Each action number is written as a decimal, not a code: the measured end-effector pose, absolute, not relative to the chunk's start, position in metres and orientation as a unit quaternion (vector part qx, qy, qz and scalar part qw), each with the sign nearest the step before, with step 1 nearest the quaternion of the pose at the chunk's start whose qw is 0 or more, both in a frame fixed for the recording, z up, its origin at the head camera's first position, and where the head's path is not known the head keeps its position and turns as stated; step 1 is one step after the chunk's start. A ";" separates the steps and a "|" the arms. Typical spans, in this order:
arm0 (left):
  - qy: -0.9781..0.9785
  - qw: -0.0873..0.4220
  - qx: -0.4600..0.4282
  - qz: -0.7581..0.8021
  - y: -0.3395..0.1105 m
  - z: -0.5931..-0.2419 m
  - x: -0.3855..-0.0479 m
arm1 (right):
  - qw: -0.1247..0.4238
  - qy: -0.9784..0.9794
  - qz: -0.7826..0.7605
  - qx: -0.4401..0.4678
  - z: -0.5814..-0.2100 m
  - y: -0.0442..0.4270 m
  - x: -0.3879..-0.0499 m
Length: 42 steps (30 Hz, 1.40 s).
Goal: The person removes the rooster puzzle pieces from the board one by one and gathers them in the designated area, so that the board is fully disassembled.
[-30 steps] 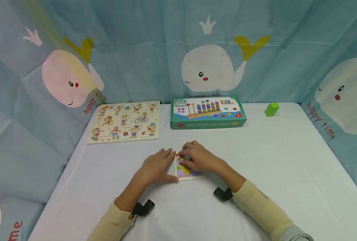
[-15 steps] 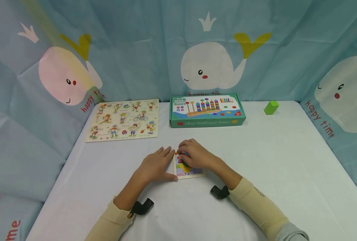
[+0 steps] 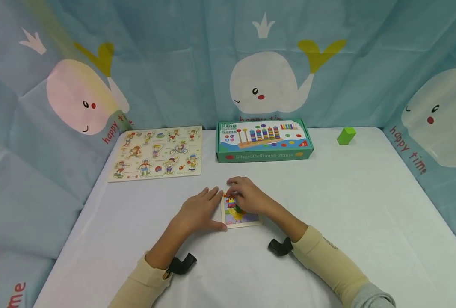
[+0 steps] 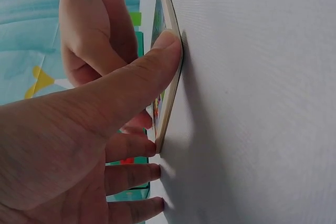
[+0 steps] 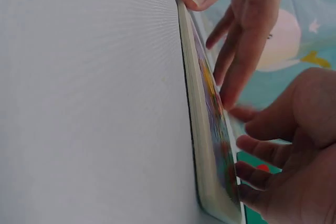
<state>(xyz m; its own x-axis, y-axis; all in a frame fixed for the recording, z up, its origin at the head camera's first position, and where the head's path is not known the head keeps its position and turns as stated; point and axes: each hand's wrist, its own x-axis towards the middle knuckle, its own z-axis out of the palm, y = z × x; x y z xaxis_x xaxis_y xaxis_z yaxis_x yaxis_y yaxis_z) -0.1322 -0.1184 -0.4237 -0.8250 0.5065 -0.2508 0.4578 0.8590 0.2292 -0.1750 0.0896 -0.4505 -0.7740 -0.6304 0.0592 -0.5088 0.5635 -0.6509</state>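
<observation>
the small picture puzzle (image 3: pixel 237 217) lies flat on the tabletop (image 3: pixel 328 201), between the two hands. left hand (image 3: pixel 201 211): fingers straight and spread wide, thumb touching the frame's near-left corner, index fingertip at the far-left corner; the puzzle extends rightward from it. right hand (image 3: pixel 247 196): above the puzzle's far-right part, fingers bent and narrowly gathered; whether a piece is pinched between them cannot be told, the tips being partly hidden and blurred. from this hand, the exposed picture lies toward the person and to the left. the frame is nearly square, without a clear long axis. judged for a next move, the right hand is nearer the picture's far part, the left steadying the frame.
</observation>
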 end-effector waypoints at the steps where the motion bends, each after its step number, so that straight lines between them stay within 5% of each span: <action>1: 0.952 0.153 0.254 0.079 -0.118 -0.424 -0.132 | 0.090 0.878 -0.344 -0.320 -0.451 0.089 -0.175; 18: 0.953 0.154 0.252 0.074 -0.118 -0.424 -0.133 | 0.059 0.936 -0.188 -0.292 -0.435 0.082 -0.165; 23: 0.953 0.152 0.253 0.073 -0.117 -0.426 -0.131 | 0.071 0.933 -0.213 -0.281 -0.434 0.084 -0.164; 33: 0.953 0.154 0.252 0.069 -0.115 -0.429 -0.130 | -0.002 0.933 -0.256 -0.254 -0.447 0.083 -0.166; 42: 0.953 0.152 0.250 0.074 -0.115 -0.425 -0.130 | 0.019 0.938 -0.251 -0.240 -0.445 0.081 -0.169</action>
<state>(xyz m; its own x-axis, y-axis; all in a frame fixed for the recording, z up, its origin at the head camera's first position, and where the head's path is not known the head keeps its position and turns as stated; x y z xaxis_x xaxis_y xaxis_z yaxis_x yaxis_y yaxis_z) -0.1296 -0.1151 -0.4245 -0.8285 0.4999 -0.2524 0.4550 0.8636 0.2170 -0.1689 0.0807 -0.4452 -0.8844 -0.4590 0.0849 -0.4401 0.7595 -0.4790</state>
